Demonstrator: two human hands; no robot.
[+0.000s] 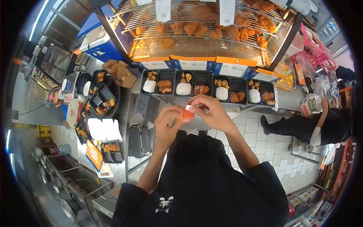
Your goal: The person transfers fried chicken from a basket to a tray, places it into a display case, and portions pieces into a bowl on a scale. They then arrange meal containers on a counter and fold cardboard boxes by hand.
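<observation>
My left hand (168,122) and my right hand (214,112) meet in front of my chest, fingers closed. Between their fingertips is a small red-and-white packet (188,115), its white end at the right hand's thumb. Just beyond it, a row of black compartment trays (174,84) stands on the counter. Each tray contains a white wrapped mound (183,89), a piece of fried chicken (201,89) and small golden fried pieces (221,83).
A lit warming cabinet (196,47) with fried chicken on racks rises behind the trays. On the left counter are more black trays (117,156), brown cartons (120,72) and white paper (104,130). At right, another person (302,126) handles a plastic bag (313,105).
</observation>
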